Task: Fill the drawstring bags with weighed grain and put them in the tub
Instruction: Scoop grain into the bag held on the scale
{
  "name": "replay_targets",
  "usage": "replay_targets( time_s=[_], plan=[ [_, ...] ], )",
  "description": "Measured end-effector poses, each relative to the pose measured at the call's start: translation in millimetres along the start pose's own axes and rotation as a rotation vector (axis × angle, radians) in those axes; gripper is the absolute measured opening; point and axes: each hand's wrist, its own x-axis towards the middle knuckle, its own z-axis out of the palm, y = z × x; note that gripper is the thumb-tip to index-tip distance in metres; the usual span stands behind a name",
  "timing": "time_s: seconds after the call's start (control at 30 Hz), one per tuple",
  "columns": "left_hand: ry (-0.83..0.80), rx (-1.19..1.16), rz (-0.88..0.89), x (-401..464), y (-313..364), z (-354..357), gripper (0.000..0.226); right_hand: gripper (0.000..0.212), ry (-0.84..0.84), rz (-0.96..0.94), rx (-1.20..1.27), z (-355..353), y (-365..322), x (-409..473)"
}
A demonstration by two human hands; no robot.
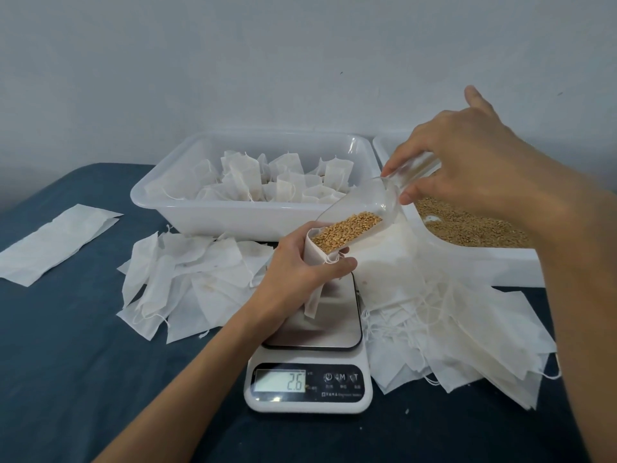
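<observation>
My left hand (300,267) grips a white drawstring bag (314,297) upright on the plate of the kitchen scale (309,379), whose display reads 2.6. My right hand (467,158) holds a clear plastic scoop (377,202) by its handle, tilted down to the left. Golden grain (347,230) lies in the scoop's lip, right at the bag's open mouth. Behind the scale stands a white tub (200,212) holding several filled bags (267,182).
A second white tub (500,262) at the right holds loose grain (467,225). Empty bags lie piled left of the scale (187,282) and right of it (450,329). A flat white sheet (56,243) lies at the far left on the dark blue table.
</observation>
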Motion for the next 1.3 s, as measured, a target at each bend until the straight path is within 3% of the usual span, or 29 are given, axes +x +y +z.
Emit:
replay_targets(
  time_s=[0.7,0.9,1.3],
  plan=[
    [0.033,-0.018,0.059,-2,4,-1,0.035,0.034,0.073,-0.046,-0.083,-12,-12,-9],
    [0.044,-0.082,0.088,-4,6,0,0.043,0.033,0.117,-0.056,-0.094,-17,-13,-14],
    [0.039,-0.078,0.083,-3,4,0,0.033,0.032,0.118,-0.065,-0.113,-18,-15,-16]
  ],
)
